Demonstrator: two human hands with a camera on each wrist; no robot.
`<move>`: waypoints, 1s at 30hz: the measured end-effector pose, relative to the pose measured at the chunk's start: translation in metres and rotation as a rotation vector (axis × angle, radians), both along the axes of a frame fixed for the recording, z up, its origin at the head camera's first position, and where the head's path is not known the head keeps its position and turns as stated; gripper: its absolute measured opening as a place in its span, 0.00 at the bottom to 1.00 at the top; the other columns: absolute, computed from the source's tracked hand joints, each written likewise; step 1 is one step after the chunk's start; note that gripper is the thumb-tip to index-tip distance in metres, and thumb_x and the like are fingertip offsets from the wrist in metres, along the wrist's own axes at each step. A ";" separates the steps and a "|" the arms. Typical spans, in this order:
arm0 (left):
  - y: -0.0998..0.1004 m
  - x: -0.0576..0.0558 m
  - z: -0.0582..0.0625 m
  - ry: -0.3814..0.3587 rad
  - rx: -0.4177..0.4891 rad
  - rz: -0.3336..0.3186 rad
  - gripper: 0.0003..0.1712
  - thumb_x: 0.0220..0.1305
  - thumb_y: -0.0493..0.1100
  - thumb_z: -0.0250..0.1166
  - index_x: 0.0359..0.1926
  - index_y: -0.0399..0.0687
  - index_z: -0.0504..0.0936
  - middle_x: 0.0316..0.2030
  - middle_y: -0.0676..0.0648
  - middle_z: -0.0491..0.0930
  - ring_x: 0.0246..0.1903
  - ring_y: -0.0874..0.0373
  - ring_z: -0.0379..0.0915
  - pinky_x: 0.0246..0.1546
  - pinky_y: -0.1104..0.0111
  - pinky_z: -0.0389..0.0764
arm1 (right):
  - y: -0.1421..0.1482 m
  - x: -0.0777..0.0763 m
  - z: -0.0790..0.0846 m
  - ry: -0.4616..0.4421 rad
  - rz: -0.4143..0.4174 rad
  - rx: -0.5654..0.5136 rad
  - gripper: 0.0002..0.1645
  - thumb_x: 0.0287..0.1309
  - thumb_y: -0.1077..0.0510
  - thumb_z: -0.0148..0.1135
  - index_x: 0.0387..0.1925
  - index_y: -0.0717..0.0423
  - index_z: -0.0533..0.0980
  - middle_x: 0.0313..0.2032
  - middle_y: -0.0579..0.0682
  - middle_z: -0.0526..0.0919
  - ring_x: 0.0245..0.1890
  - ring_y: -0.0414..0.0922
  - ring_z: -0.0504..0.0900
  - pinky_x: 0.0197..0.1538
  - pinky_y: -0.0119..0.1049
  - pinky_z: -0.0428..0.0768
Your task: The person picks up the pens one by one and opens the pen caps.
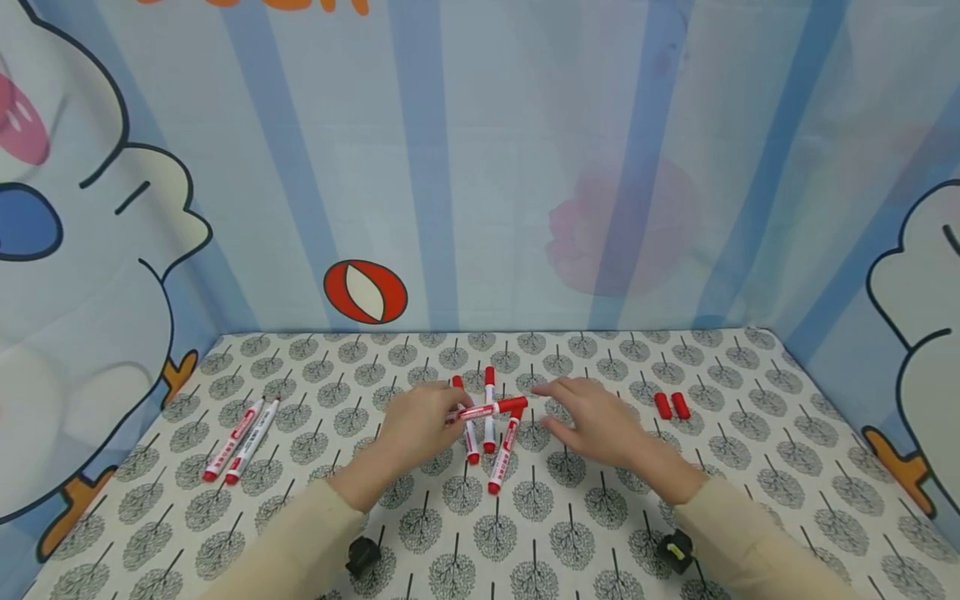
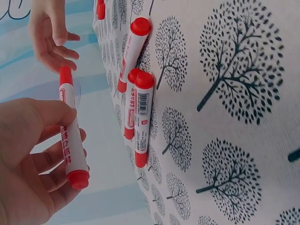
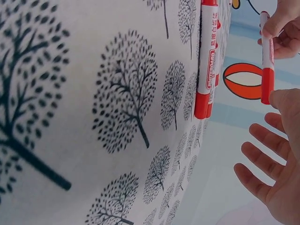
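Note:
My left hand [image 1: 426,419] pinches a red-and-white marker [image 1: 489,409] and holds it level just above the table. The same marker [image 2: 70,136] shows between my thumb and fingers in the left wrist view. My right hand [image 1: 583,414] is open with fingers spread, its fingertips close to the marker's red capped end [image 3: 266,89]; I cannot tell whether they touch. Under the held marker, three more markers [image 1: 489,417] lie on the tree-print cloth [image 1: 570,517], also seen as markers [image 2: 142,117] in the left wrist view.
Two markers [image 1: 243,439] lie side by side at the left of the table. Two loose red caps [image 1: 672,406] sit at the right. Printed fabric walls [image 1: 480,167] close in the back and both sides.

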State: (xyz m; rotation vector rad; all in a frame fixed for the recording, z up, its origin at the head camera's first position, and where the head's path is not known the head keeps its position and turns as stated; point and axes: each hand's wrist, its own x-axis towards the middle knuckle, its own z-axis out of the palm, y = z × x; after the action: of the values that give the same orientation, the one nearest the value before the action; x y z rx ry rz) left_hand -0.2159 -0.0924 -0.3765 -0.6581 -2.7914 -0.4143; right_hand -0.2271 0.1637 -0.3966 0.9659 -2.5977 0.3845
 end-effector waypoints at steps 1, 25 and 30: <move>0.001 0.000 0.000 0.001 0.001 -0.005 0.11 0.50 0.40 0.65 0.37 0.55 0.84 0.28 0.55 0.79 0.25 0.63 0.72 0.15 0.76 0.66 | -0.001 0.000 0.000 -0.004 0.002 -0.001 0.25 0.56 0.48 0.60 0.54 0.50 0.73 0.49 0.47 0.79 0.47 0.46 0.78 0.50 0.42 0.76; 0.020 -0.001 -0.004 -0.033 0.021 -0.118 0.10 0.54 0.43 0.66 0.40 0.55 0.83 0.33 0.55 0.78 0.31 0.63 0.74 0.27 0.75 0.73 | -0.017 0.002 -0.001 0.008 0.036 0.002 0.11 0.53 0.53 0.64 0.40 0.48 0.78 0.32 0.40 0.81 0.30 0.37 0.77 0.33 0.29 0.76; 0.018 -0.001 -0.005 -0.069 0.022 -0.103 0.09 0.54 0.44 0.65 0.38 0.54 0.83 0.30 0.57 0.75 0.27 0.66 0.70 0.25 0.76 0.71 | -0.014 0.004 -0.002 0.000 0.027 -0.026 0.11 0.52 0.54 0.65 0.40 0.48 0.78 0.34 0.41 0.82 0.32 0.37 0.78 0.35 0.31 0.77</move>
State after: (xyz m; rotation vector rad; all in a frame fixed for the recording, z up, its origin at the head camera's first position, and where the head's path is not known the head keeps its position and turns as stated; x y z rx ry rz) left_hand -0.2168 -0.0742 -0.3812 -0.7992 -2.8212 -0.4963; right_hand -0.2233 0.1492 -0.3987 0.9934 -2.5751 0.4242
